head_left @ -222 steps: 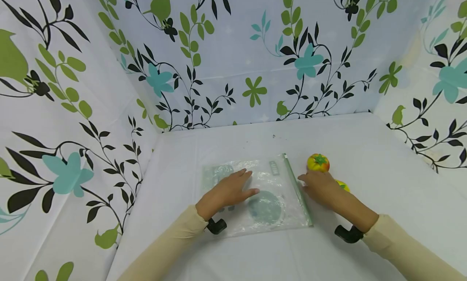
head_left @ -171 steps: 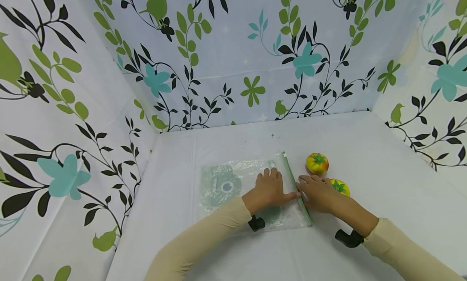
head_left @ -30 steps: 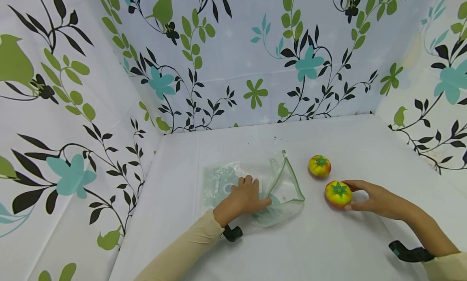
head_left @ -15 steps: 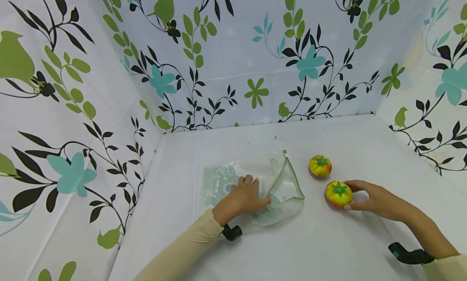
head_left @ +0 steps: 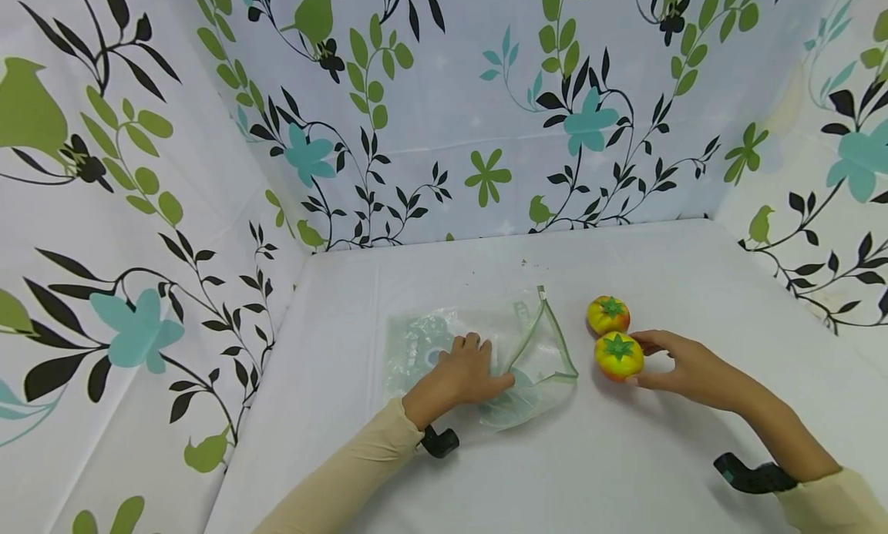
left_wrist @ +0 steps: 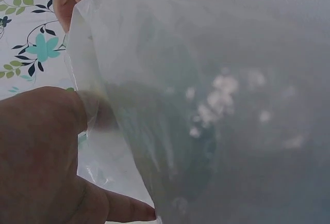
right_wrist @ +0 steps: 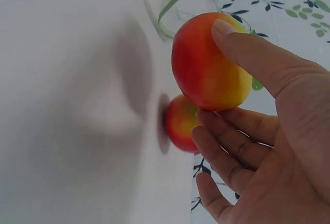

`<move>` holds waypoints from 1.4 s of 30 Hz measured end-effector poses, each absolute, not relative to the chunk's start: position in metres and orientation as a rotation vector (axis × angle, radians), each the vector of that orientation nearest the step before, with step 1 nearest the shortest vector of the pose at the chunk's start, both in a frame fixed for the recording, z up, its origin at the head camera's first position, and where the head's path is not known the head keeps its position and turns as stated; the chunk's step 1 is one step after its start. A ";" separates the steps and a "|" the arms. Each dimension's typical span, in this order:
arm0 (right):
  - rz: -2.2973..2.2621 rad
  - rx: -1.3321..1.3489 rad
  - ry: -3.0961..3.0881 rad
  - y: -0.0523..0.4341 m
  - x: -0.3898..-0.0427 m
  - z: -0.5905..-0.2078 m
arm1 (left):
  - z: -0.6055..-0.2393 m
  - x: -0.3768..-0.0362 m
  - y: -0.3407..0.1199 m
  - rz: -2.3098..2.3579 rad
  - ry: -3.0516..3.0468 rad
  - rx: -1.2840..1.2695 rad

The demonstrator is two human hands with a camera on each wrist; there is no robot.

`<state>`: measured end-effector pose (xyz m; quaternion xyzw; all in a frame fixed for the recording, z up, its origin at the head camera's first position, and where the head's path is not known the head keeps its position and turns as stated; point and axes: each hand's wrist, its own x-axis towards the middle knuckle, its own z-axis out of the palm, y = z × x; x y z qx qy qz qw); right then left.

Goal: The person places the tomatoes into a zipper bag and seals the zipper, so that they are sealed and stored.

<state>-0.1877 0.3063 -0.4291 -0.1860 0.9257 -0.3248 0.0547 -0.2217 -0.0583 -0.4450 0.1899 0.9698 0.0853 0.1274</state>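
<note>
Item one, nearest me: my left hand (head_left: 463,374), cream sleeve behind it, fingers curled onto the clear zip bag (head_left: 479,364), pinching its upper layer so the green-edged mouth (head_left: 551,341) stands open toward the right. The bag lies flat on the white surface (head_left: 624,457), printed with green shapes.

Item two: my right hand (head_left: 683,364), thumb and fingers grasping the near tomato (head_left: 617,355), red-orange fading to yellow, green calyx up, just right of the bag's mouth.

Item three, just beyond: a second tomato (head_left: 608,314), resting on the surface, close against the held one.

Item four, farthest: floral-printed walls (head_left: 444,118), birds and leaves.
</note>
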 end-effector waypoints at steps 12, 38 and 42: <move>-0.981 -0.624 2.869 0.277 -0.208 -0.431 | -0.446 -0.221 -0.059 0.276 2.803 0.545; -0.854 -0.706 2.799 0.223 -0.235 -0.434 | -0.444 -0.221 -0.060 0.270 2.816 0.548; -0.853 -0.714 2.810 0.218 -0.235 -0.436 | -0.445 -0.222 -0.060 0.270 2.820 0.546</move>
